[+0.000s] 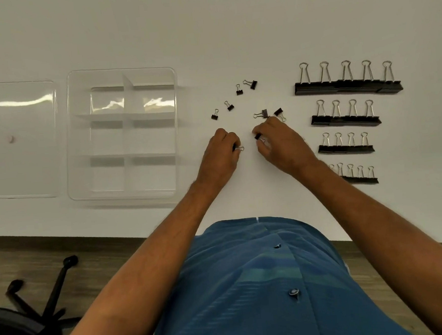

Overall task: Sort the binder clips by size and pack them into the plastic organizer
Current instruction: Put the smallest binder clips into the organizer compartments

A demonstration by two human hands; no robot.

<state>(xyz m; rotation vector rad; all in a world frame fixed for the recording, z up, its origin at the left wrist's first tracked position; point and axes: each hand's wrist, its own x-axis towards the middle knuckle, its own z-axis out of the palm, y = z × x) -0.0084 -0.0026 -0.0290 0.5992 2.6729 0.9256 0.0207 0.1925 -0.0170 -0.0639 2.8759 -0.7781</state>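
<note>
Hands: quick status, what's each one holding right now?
Left hand: closed on a small binder clip.
Right hand: closed on another small clip.

Even overhead light, glare on the plastic organizer (124,134), slightly soft.

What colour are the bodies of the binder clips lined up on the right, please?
Black, with silver wire handles; the top row of binder clips in the head view shows it best.

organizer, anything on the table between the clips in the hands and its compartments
Nothing visible does. The bare table lies between the left hand, the right hand and the organizer, whose lid lies off on its far side. The loose small clips sit farther back.
</note>
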